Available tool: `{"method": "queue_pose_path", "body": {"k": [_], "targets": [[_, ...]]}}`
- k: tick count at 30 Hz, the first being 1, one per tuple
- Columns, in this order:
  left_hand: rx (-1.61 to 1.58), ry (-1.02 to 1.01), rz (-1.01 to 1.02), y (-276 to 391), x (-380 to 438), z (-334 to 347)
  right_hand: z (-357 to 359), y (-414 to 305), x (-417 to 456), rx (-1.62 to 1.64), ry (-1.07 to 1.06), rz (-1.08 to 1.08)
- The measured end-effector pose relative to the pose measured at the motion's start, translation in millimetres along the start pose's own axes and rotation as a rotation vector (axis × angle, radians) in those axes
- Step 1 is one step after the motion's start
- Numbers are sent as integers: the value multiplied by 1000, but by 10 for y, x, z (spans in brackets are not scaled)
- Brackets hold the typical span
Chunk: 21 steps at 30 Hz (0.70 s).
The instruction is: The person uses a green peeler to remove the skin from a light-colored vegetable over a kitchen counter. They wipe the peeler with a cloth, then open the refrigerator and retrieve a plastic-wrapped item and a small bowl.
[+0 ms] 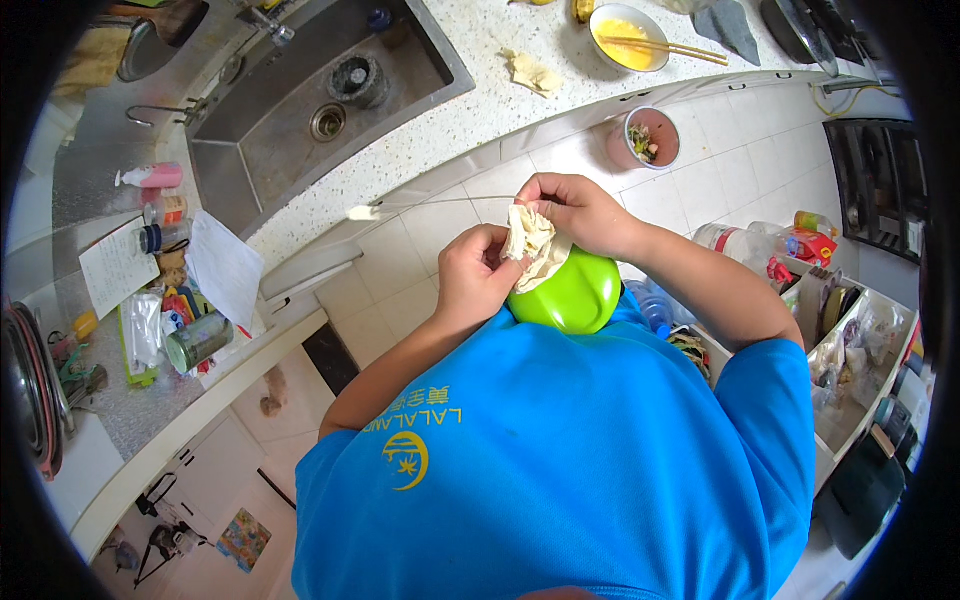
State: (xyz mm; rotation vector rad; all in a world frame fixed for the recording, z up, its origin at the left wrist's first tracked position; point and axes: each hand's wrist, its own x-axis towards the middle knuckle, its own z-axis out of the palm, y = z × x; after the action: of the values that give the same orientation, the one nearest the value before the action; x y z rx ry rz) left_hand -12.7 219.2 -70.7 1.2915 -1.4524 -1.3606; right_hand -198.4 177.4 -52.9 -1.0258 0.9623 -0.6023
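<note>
Both hands are close together in front of my chest, over the floor beside the counter. Between them is a crumpled, pleated cream-coloured sheet (534, 241); I cannot tell whether it is cloth or food. My left hand (478, 264) pinches its lower left side. At its top, my right hand (564, 208) grips the sheet near a thin pale strand (450, 200). The strand stretches left to a small blurred white thing (364, 214) over the counter edge. Directly below the sheet, a glossy bright green rounded thing (574, 292), perhaps a bowl, sits against my blue shirt.
A torn cream piece (532, 73) lies on the speckled counter (420, 142). Nearby stands a bowl of yellow liquid (622, 49) with chopsticks (679, 49) across it. A stone mortar (358, 80) rests in the sink (270, 142). On the floor are a waste bin (619, 146) and several plastic bottles.
</note>
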Motion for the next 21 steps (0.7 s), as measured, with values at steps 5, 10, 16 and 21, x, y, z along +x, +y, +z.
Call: {"method": "queue_pose_path", "body": {"k": [5, 10, 16, 21], "targets": [[192, -86, -14, 52, 65, -25, -47, -6, -10, 113, -38, 24], [85, -289, -60, 138, 242, 5, -22, -8, -9, 121, -56, 52], [66, -457, -215, 85, 268, 4, 17, -11, -39, 83, 38, 11], [34, -328, -2, 16, 215, 71, 8, -65, -66, 215, 52, 24]]}}
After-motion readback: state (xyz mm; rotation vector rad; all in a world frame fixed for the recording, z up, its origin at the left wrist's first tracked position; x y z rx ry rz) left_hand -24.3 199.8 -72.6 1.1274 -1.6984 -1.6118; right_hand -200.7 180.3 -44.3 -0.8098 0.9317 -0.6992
